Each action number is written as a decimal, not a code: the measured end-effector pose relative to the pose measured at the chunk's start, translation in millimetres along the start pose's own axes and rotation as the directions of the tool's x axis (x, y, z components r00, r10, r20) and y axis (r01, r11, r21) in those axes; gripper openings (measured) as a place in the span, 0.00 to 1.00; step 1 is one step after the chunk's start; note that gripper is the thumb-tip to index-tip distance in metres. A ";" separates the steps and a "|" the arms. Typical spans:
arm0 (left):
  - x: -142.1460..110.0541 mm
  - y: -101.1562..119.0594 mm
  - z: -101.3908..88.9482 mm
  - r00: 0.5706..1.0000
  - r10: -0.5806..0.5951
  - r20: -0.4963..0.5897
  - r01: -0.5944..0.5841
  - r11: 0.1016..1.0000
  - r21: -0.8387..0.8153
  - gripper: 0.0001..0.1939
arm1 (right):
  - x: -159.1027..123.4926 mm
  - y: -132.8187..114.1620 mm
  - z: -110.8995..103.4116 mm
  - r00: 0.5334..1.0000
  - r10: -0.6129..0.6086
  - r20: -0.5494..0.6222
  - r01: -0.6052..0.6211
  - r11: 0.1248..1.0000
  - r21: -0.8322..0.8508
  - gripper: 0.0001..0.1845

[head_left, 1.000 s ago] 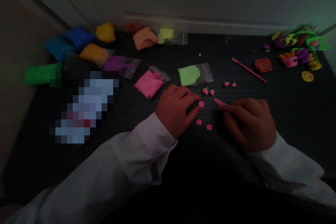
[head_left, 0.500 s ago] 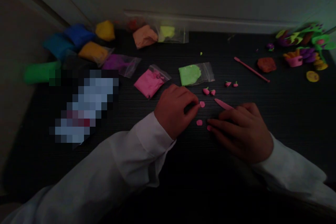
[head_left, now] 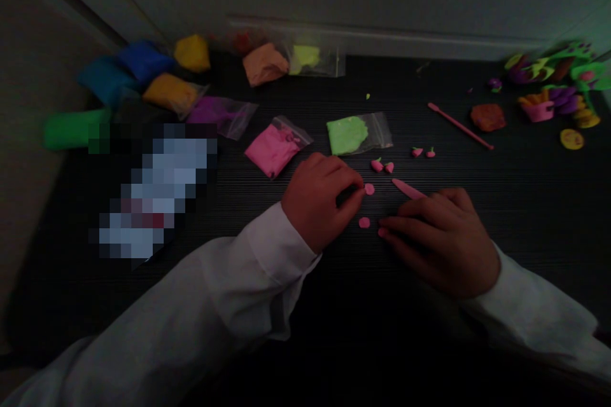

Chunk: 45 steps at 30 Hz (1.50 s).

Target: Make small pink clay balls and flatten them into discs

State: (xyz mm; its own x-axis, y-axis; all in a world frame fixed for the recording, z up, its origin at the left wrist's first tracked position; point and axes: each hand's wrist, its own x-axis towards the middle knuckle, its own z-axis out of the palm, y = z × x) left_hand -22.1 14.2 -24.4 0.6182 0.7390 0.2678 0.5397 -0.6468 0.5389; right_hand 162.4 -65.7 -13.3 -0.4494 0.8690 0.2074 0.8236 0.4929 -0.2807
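My left hand (head_left: 319, 200) rests on the dark table with fingers curled, its thumb and forefinger tips against a small pink clay disc (head_left: 369, 189). My right hand (head_left: 446, 238) lies flat-curled to the right and holds a pink modelling tool (head_left: 405, 189), whose tip sticks out above the knuckles. Its forefinger tip touches another pink disc (head_left: 382, 232). A third pink disc (head_left: 364, 222) lies loose between the hands. Tiny pink pieces with green tops (head_left: 382, 166) sit just beyond.
Bags of clay lie at the back: pink (head_left: 273, 149), light green (head_left: 351, 134), purple (head_left: 214, 113), orange (head_left: 265, 63), with yellow and blue ones further left. A second pink stick (head_left: 461, 126), a red lump (head_left: 487, 117) and finished clay figures (head_left: 554, 86) occupy the far right.
My right hand has moved down and left from a second ago, bringing its forefinger onto the lower pink disc. The left hand has stayed at its disc.
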 end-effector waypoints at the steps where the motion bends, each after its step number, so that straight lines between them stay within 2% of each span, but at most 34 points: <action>1: 0.0 0.0 0.1 1.000 -0.002 0.002 0.002 1.000 0.001 0.07 | 0.1 -0.3 0.1 1.000 -0.003 0.001 0.003 1.000 -0.003 0.10; 13: 0.1 0.4 -0.3 1.000 -0.008 0.007 0.008 1.000 -0.003 0.07 | 0.3 -1.8 1.5 0.998 -0.060 -0.028 0.059 0.998 -0.038 0.06; 30: -1.1 0.1 -0.6 1.000 -0.019 0.017 0.019 1.000 0.003 0.07 | 3.1 -4.9 1.3 0.988 -0.102 -0.116 0.091 0.991 -0.098 0.08; 38: -1.1 0.6 0.5 1.000 -0.022 0.021 0.022 1.000 0.001 0.07 | 9.5 -6.0 5.4 0.982 -0.168 -0.087 0.153 0.976 -0.158 0.07; 45: -1.3 0.1 0.7 1.000 -0.017 0.026 0.017 1.000 0.008 0.07 | 8.6 -5.2 5.5 0.982 -0.170 -0.080 0.156 0.975 -0.158 0.10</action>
State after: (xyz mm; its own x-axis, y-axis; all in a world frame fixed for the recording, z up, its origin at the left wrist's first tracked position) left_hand -22.5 13.1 -25.3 0.6237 0.7446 0.2380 0.5543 -0.6359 0.5370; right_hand 152.3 -60.6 -15.2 -0.5540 0.7661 0.3260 0.7875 0.6092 -0.0933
